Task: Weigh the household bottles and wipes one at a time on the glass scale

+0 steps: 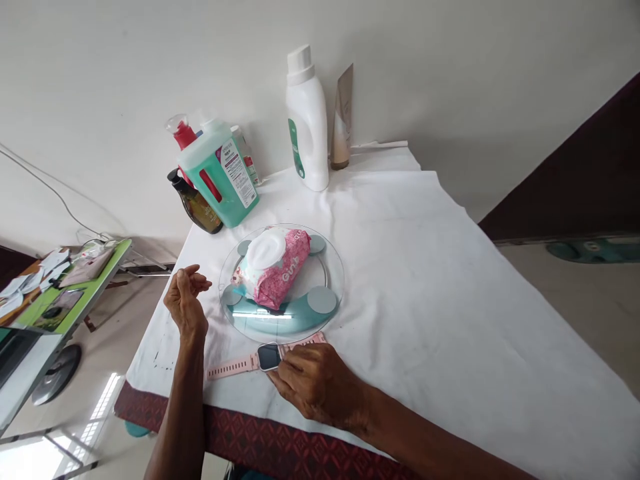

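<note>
My right hand (317, 383) has its fingers closed on the near side of a smartwatch (269, 357) with a pink strap. The watch lies stretched out on the white cloth, dark screen up, just in front of a round glass weighing scale (285, 322). On the scale rests a pink and white pack of wet wipes (283, 277) with a white lid. My left hand (186, 300) is held to the left of the scale, fingers loosely bent and apart, holding nothing.
Behind the scale stand a green liquid jug (230, 193), a dark pump bottle (197, 207), a white detergent bottle (307, 127) and a beige tube (343, 123) near the wall. A lower green table (107, 267) with papers and a laptop is at the left.
</note>
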`<state>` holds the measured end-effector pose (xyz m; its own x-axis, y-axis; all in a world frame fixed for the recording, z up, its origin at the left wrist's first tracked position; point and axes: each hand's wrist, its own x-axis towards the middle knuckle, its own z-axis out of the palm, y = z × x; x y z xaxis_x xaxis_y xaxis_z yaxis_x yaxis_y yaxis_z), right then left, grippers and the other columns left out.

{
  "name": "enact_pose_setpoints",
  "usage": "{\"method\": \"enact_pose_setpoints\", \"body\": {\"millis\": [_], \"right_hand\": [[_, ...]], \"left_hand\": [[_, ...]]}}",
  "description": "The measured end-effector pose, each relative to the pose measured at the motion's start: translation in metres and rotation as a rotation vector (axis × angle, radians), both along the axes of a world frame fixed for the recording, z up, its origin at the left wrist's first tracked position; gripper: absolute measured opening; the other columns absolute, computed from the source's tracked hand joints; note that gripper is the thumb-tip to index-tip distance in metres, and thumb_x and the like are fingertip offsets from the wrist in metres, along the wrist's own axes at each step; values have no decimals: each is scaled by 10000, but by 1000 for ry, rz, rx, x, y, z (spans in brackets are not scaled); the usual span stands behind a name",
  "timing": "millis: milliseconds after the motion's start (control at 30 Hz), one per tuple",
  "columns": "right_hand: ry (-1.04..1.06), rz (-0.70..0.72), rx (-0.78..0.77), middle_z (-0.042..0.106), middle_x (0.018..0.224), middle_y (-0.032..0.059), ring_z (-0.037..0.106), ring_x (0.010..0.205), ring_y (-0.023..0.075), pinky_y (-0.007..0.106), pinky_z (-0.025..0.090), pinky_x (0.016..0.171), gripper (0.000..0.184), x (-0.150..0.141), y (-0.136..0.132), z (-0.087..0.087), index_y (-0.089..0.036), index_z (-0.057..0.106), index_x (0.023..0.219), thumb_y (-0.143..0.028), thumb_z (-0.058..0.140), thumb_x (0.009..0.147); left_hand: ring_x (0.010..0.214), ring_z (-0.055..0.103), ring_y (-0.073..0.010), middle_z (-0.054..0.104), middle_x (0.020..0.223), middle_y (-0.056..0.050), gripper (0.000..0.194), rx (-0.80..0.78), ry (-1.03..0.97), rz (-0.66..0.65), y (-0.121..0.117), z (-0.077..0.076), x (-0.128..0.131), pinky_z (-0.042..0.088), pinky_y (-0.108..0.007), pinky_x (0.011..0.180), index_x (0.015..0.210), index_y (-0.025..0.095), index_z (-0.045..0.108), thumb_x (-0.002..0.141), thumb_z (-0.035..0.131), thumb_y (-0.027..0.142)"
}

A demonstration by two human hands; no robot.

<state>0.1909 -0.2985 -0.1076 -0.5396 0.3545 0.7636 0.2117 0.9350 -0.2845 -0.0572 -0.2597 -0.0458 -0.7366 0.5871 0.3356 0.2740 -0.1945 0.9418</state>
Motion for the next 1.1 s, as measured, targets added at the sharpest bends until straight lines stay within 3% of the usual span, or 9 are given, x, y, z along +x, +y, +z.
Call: {"method": "enact_pose_setpoints", "body": {"millis": [333, 467, 600, 667, 767, 933, 1100], "right_hand": [[16, 1, -21, 529, 596, -20, 464, 535, 122, 322, 288, 528, 379, 0, 1, 2, -191, 553, 647, -163, 544, 1025], [4, 0, -46, 547, 597, -15, 487, 533, 126, 320, 297, 525, 388, 0, 1, 2, -193, 558, 649, -179, 524, 1035], [1, 5, -49, 559, 596, -14, 506, 539, 130, 316, 315, 536, 359, 0, 0, 1, -196, 562, 663, -179, 555, 1021], [13, 4, -39, 564, 604, -12, 514, 548, 133, 317, 327, 544, 345, -1, 1, 1, -193, 569, 675, -166, 556, 1018], [22, 8, -28, 562, 609, -10, 510, 545, 132, 322, 335, 542, 352, -1, 1, 1, -188, 577, 676, -154, 538, 1024], [15, -9, -12, 547, 599, -11, 494, 533, 130, 320, 320, 529, 383, -2, 1, 3, -188, 578, 656, -164, 523, 1034], [27, -10, -8, 549, 579, -16, 496, 533, 121, 320, 325, 526, 403, -1, 1, 4, -185, 582, 650, -164, 503, 1044]], "left_hand": [[610, 639, -126, 642, 717, 4, 444, -84, 28, -55, 0, -4, 1, 529, -263, 638, 959, 149, 734, 969, 591, 569], [887, 722, -199, 714, 998, -65, 492, -156, 196, -160, -4, 4, 19, 566, -326, 787, 1190, 180, 688, 969, 581, 607], [1312, 616, -325, 573, 1468, -160, 785, -210, 455, -364, -7, 15, 53, 526, -499, 1055, 1538, 262, 441, 900, 645, 672], [1421, 517, -370, 480, 1565, -178, 958, -243, 586, -415, -6, 17, 71, 467, -572, 1132, 1604, 280, 343, 826, 734, 679], [1464, 439, -415, 465, 1559, -185, 1081, -329, 773, -358, 1, 16, 91, 379, -651, 1193, 1613, 275, 335, 728, 859, 609], [1416, 502, -418, 538, 1510, -203, 943, -446, 707, -208, 14, 15, 93, 433, -635, 1151, 1558, 224, 420, 769, 859, 498], [1246, 658, -330, 704, 1338, -125, 632, -333, 441, -224, 20, 17, 77, 516, -509, 1083, 1345, 219, 636, 817, 806, 523]]}}
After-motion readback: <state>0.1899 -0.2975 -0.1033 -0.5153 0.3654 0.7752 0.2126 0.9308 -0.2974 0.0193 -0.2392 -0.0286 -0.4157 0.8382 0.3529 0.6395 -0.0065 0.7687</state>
